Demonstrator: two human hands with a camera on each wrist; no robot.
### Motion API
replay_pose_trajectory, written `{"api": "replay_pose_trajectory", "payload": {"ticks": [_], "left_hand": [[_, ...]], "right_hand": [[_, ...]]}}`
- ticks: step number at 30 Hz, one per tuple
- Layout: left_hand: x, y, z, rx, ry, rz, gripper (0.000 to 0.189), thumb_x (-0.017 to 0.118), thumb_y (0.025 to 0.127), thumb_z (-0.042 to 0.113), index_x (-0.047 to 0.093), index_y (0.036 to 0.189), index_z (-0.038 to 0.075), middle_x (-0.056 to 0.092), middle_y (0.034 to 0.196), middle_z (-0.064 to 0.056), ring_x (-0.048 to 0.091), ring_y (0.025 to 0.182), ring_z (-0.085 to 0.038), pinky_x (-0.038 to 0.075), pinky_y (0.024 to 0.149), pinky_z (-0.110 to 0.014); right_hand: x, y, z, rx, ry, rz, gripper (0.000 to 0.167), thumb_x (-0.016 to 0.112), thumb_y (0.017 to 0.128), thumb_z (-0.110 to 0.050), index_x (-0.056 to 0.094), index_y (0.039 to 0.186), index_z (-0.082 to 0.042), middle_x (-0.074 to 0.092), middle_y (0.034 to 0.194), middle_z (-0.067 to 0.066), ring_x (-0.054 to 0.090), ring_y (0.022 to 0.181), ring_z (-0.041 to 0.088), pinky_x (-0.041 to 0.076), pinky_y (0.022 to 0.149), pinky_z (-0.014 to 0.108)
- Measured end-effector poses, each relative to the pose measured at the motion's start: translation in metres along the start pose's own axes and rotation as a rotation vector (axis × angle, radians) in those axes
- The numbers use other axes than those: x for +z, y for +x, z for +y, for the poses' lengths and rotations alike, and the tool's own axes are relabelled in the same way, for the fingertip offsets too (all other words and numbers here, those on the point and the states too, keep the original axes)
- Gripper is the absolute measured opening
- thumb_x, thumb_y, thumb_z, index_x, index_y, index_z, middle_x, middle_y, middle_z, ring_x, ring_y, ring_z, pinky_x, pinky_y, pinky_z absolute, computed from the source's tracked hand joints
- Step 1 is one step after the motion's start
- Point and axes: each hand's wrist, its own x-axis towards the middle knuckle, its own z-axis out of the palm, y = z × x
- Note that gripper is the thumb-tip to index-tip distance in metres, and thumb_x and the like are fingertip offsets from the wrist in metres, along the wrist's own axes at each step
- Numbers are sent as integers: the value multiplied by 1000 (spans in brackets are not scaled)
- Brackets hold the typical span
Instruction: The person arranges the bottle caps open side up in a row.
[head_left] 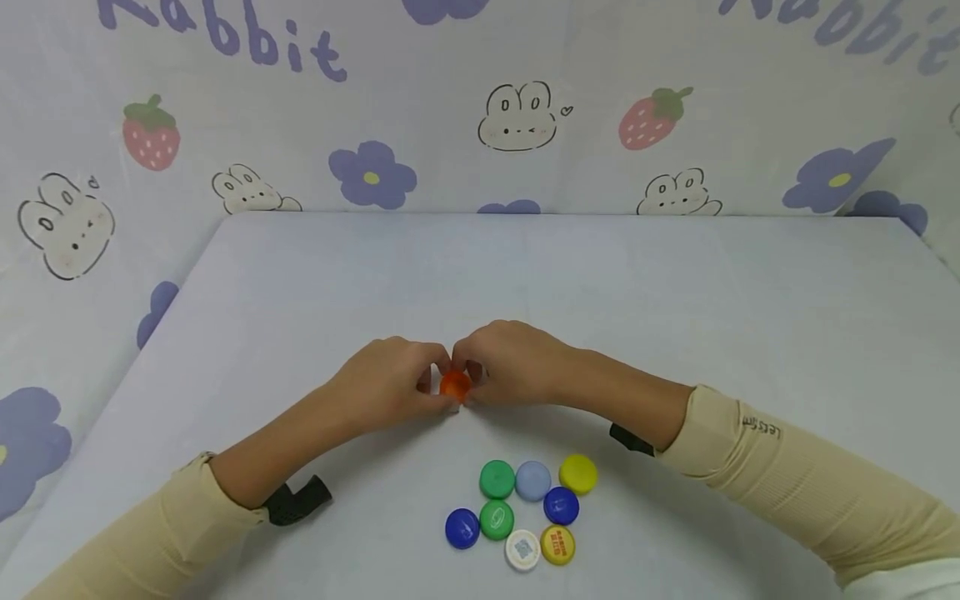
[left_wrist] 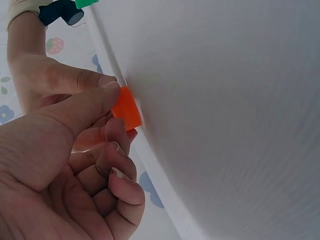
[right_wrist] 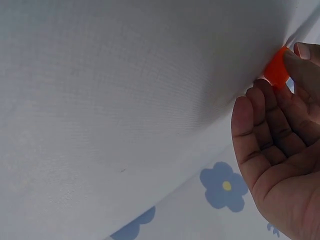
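Observation:
An orange bottle cap (head_left: 455, 386) is between both hands near the middle of the white table. From its left side my left hand (head_left: 390, 379) pinches it between thumb and index finger. My right hand (head_left: 513, 362) pinches the opposite side, its fingertips close to the left ones. In the left wrist view the cap (left_wrist: 127, 109) shows its orange side just by the tabletop, and a small reddish bit peeks out under it. The right wrist view has the cap (right_wrist: 276, 67) at the fingertips, partly hidden by the thumb.
Nearer the front lies a loose group of bottle caps: green caps (head_left: 497, 480), a light blue cap (head_left: 533, 481), a yellow cap (head_left: 578, 474), dark blue caps (head_left: 462, 528), a white cap (head_left: 522, 550) and a printed yellow cap (head_left: 558, 544). A patterned cloth (head_left: 442, 100) hangs behind the table.

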Motion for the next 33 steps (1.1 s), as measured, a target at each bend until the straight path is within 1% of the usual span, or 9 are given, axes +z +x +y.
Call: {"api": "replay_pose_trajectory", "payload": {"ticks": [4,9,14,16,19,23,27,29,33], "left_hand": [[-1,0,0,-15,19,-14,36,83,87,32,72,109,6,57,67,5,53,64,-13,44,60,-27],[-3,-1,1,-72,29,-49,48,85,84,38,70,116,6,59,69,4,55,67,-15,46,64,-29],[-6,-8,3,-106,56,-41,68,87,82,41,61,132,4,58,70,5,55,65,-14,46,63,-29],[-7,-12,5,-113,54,-25,73,87,81,42,57,136,5,58,69,5,54,62,-14,46,61,-29],[-8,-18,10,-121,28,-13,72,87,81,41,54,135,8,57,68,5,53,59,-14,44,58,-29],[-7,-26,20,-79,-15,-40,53,87,82,39,62,122,13,56,66,5,51,58,-13,42,57,-29],[-2,-34,30,1,-33,-81,34,85,84,35,69,108,16,54,63,8,50,58,-10,41,57,-27],[2,-37,36,29,-33,-100,32,84,85,33,70,107,16,53,62,9,49,58,-9,40,56,-27],[8,-42,48,77,-1,-115,31,84,85,32,72,108,14,51,61,10,49,58,-8,41,55,-27]], "right_hand": [[2,0,2,9,7,5,29,81,89,-14,73,115,-7,68,86,-3,60,80,14,51,75,25],[2,-5,3,43,23,4,39,81,89,-17,69,125,-9,71,92,-1,63,80,13,53,75,26],[-1,-17,4,88,11,-5,40,81,89,-18,68,126,-11,72,95,0,63,80,14,53,76,27],[-2,-23,3,97,7,-8,37,81,89,-18,69,124,-11,71,92,-2,62,80,14,53,76,26],[-3,-32,-1,94,-11,-9,33,81,90,-19,70,120,-10,68,84,-6,61,78,13,52,74,26],[-5,-44,-10,121,-33,-12,31,81,90,-21,71,118,-11,62,75,-9,56,71,11,50,69,25],[-4,-56,-22,136,-34,-19,29,81,89,-22,72,114,-12,58,72,-9,53,68,11,48,65,26],[-2,-61,-27,128,-30,-22,26,81,89,-21,72,111,-12,57,72,-9,52,68,11,47,65,26],[1,-71,-36,90,-22,-21,23,82,88,-22,73,108,-13,57,74,-10,52,71,10,46,66,27]]}}
